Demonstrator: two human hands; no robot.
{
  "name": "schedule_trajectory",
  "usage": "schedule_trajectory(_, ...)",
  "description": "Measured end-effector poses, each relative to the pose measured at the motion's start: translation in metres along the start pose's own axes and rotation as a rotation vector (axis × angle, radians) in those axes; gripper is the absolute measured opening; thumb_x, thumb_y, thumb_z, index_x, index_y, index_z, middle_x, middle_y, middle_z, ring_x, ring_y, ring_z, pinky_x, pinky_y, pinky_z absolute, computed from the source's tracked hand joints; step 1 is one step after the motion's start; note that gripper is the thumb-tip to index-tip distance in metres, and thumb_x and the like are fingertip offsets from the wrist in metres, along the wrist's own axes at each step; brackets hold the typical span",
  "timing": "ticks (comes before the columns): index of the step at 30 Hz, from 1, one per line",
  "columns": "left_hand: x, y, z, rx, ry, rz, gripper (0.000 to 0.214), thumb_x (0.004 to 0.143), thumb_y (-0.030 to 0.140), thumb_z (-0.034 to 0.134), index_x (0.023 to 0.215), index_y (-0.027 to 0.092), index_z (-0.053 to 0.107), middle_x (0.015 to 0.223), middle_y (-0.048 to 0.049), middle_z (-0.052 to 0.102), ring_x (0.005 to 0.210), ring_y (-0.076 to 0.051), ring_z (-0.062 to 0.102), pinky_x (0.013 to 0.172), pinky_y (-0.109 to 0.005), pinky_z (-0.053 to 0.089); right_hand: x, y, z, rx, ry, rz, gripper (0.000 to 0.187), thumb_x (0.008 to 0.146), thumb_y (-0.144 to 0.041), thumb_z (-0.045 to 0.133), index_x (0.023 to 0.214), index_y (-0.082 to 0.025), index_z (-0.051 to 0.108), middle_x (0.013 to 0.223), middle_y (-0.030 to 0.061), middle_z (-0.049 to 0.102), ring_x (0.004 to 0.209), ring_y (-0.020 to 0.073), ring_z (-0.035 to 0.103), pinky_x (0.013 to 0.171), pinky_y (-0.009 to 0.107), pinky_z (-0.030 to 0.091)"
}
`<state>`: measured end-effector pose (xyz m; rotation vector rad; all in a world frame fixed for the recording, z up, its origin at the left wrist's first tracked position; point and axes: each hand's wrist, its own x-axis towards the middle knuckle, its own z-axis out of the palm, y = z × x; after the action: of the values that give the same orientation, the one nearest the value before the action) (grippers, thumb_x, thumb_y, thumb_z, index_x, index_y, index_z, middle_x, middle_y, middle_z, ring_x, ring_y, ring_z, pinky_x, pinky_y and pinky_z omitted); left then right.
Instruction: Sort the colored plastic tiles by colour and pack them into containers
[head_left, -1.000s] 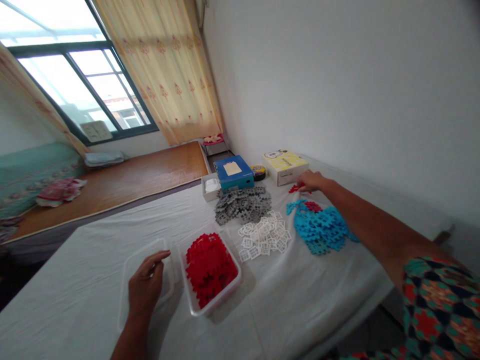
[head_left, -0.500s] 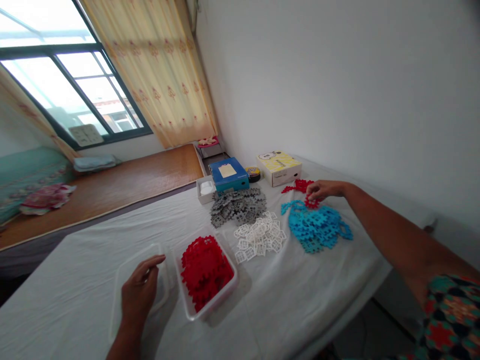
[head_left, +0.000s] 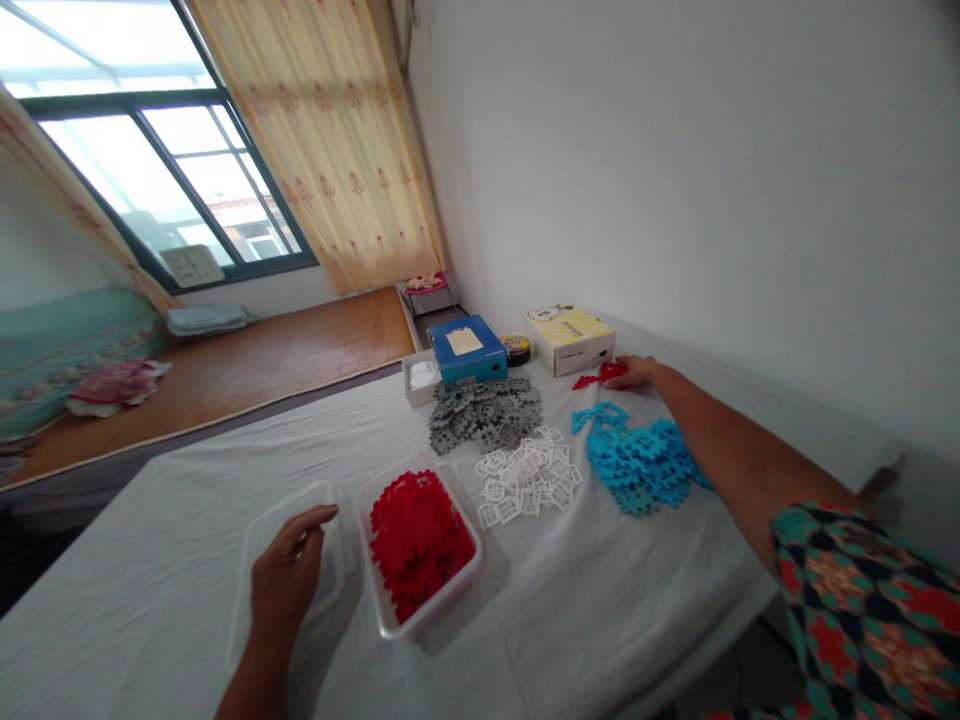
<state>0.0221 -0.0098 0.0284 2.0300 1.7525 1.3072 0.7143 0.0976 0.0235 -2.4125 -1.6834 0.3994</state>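
My right hand [head_left: 634,372] reaches far across the white-covered table, its fingers closed over loose red puzzle pieces [head_left: 592,378] beside the yellow box [head_left: 569,337]. A heap of blue pieces [head_left: 637,460] lies just below that arm. My left hand [head_left: 289,575] rests with its fingers loosely spread on a clear plastic lid [head_left: 259,540]. Right of it stands a clear tub [head_left: 420,615] full of red pieces [head_left: 416,535]. White pieces [head_left: 529,475] and grey pieces [head_left: 484,410] lie in piles between the two hands.
At the table's far end sit a blue box [head_left: 466,347], a small white container [head_left: 420,377] and a round tin [head_left: 517,347]. A white wall runs along the right. Beyond the table are a wooden floor, a curtain and a window.
My right hand went from the far red pieces to the red ones on the blue heap, then back beside the yellow box; the heap shows no red now. My left hand stayed on the lid.
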Motion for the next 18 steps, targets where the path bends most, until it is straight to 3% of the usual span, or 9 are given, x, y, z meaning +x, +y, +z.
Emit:
schedule_trajectory(4, 0.001, 0.001, -0.001, -0.006, 0.009, 0.003, 0.027, 0.075, 0.035, 0.052, 0.088, 0.024, 0.072, 0.100, -0.0034, 0.074, 0.096, -0.022, 0.069, 0.081, -0.034, 0.058, 0.007, -0.003, 0.004, -0.029, -0.036, 0.101, 0.097, 0.050, -0.073, 0.073, 0.130, -0.021, 0.060, 0.134, 0.0189, 0.055, 0.122, 0.0472, 0.046, 0.094, 0.057, 0.041)
schedule_trajectory(14, 0.001, 0.008, -0.001, -0.058, 0.009, 0.029, 0.027, 0.075, 0.035, 0.051, 0.086, 0.022, 0.072, 0.098, -0.0051, 0.074, 0.096, -0.023, 0.069, 0.081, -0.033, 0.058, -0.021, -0.009, 0.013, -0.016, 0.040, -0.026, 0.072, 0.066, -0.059, 0.069, 0.125, -0.019, 0.059, 0.125, 0.0153, 0.063, 0.112, 0.0341, 0.058, 0.090, 0.039, 0.046)
schedule_trajectory(18, 0.001, 0.013, -0.003, -0.091, 0.005, 0.031, 0.027, 0.074, 0.034, 0.051, 0.086, 0.022, 0.072, 0.098, -0.0049, 0.074, 0.097, -0.022, 0.069, 0.080, -0.033, 0.058, -0.039, -0.007, 0.009, -0.001, 0.056, -0.028, 0.069, 0.065, -0.058, 0.070, 0.122, -0.021, 0.060, 0.126, 0.0129, 0.063, 0.117, 0.0345, 0.055, 0.093, 0.040, 0.044)
